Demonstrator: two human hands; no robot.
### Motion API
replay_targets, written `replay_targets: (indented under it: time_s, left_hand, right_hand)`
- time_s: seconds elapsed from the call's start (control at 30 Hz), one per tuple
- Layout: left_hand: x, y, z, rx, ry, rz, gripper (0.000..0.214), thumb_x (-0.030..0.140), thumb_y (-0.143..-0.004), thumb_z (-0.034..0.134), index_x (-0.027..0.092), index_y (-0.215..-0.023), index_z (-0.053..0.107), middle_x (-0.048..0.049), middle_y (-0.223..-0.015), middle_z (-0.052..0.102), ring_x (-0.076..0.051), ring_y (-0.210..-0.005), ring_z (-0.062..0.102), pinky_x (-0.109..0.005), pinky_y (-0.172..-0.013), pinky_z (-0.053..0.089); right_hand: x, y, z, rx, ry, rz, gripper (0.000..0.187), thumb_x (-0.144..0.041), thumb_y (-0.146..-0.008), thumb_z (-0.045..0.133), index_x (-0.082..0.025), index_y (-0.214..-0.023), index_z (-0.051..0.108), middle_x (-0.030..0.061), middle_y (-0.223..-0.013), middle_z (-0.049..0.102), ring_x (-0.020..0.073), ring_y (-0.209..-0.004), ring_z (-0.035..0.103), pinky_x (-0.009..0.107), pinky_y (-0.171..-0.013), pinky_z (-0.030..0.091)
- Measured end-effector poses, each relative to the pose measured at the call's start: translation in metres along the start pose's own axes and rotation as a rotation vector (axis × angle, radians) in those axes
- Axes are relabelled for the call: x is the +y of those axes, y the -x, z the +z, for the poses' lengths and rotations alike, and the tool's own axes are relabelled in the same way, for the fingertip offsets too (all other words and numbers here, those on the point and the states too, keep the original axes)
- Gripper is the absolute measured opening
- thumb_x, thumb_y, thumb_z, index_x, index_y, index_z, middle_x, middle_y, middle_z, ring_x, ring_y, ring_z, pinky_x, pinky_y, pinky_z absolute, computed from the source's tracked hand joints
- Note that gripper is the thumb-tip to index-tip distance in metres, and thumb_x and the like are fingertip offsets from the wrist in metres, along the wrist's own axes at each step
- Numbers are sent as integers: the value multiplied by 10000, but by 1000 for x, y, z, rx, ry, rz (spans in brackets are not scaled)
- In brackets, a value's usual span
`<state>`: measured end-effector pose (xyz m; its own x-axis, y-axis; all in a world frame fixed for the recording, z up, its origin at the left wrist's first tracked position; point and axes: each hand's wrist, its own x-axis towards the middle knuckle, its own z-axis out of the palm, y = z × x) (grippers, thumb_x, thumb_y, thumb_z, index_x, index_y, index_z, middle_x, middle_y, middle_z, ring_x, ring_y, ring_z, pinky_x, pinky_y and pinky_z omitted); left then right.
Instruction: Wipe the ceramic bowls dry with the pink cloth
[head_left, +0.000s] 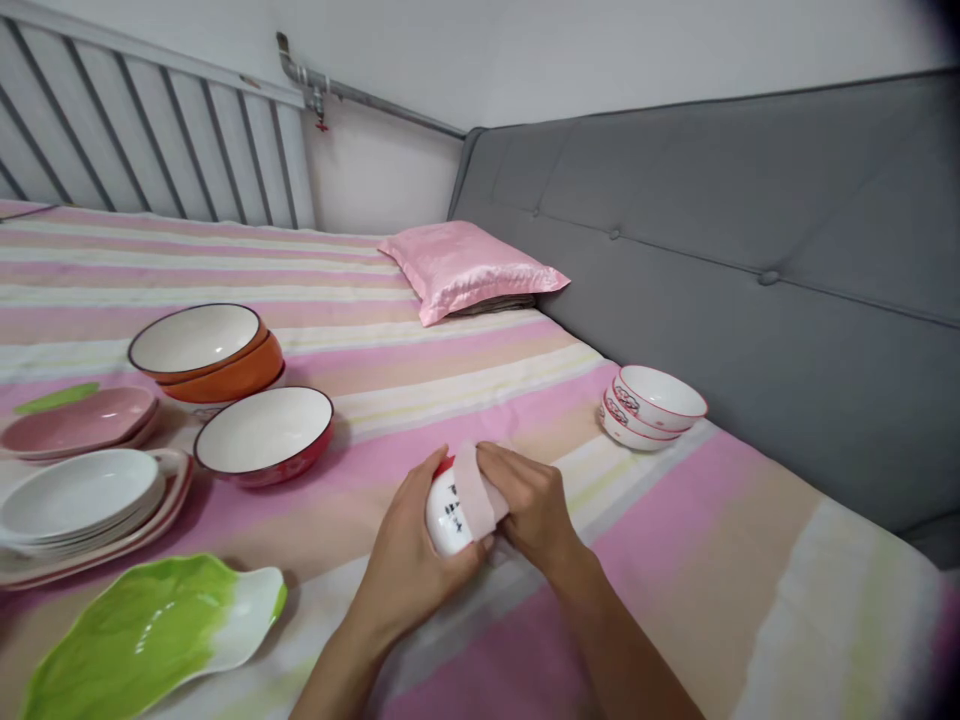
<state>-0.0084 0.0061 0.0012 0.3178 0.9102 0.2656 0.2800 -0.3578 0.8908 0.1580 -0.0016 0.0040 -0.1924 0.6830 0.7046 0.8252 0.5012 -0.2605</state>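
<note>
My left hand (417, 540) is closed round a small white bowl (446, 522) with black markings and a red patch near its top, held tilted above the bed. A pale pink cloth (474, 492) lies over the bowl's right side. My right hand (529, 500) grips this cloth and presses it against the bowl, its fingers bent over the far edge. The bowl's inside and its right part are hidden by the cloth and fingers.
To the right stands a stack of white bowls (654, 405) with red rims. On the left are orange bowls (225, 370), a red bowl (281, 470), white plates (82, 495), pink dishes (90, 420) and a green leaf-shaped dish (150, 625). A pink pillow (472, 265) lies by the grey headboard (712, 230).
</note>
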Motion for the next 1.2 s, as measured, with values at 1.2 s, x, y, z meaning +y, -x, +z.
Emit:
replay_targets:
  time_s: [1.2]
  left_hand:
    - [9, 8, 12, 394, 809, -109, 524, 248, -470, 603, 172, -988, 614, -31, -825, 640, -211, -754, 556, -253, -633, 397]
  right_hand:
    - [-15, -2, 20, 157, -525, 694, 224, -173, -726, 480, -153, -778, 698, 28, -744, 698, 205, -746, 643, 286, -684, 494]
